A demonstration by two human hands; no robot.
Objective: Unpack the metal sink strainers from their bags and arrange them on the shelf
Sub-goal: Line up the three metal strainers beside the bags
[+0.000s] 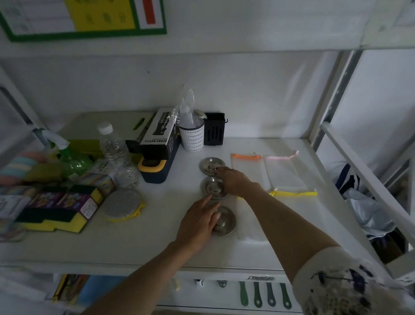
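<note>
White shelf (131,247), dim light. We count three empty zip bags (282,172) lying flat at right, with orange, pink and yellow closures. Three metal sink strainers (211,163) sit unbagged in a near-to-far row mid-shelf. Left hand (198,224) rests on the nearest strainer, fingers loosely spread. Right hand (234,180) touches the farthest; finger state: cannot tell.

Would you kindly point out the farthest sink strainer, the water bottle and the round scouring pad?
farthest sink strainer (209,164), head view, left rim.
water bottle (114,148), head view, clear body.
round scouring pad (122,203), head view, grey top.
</note>
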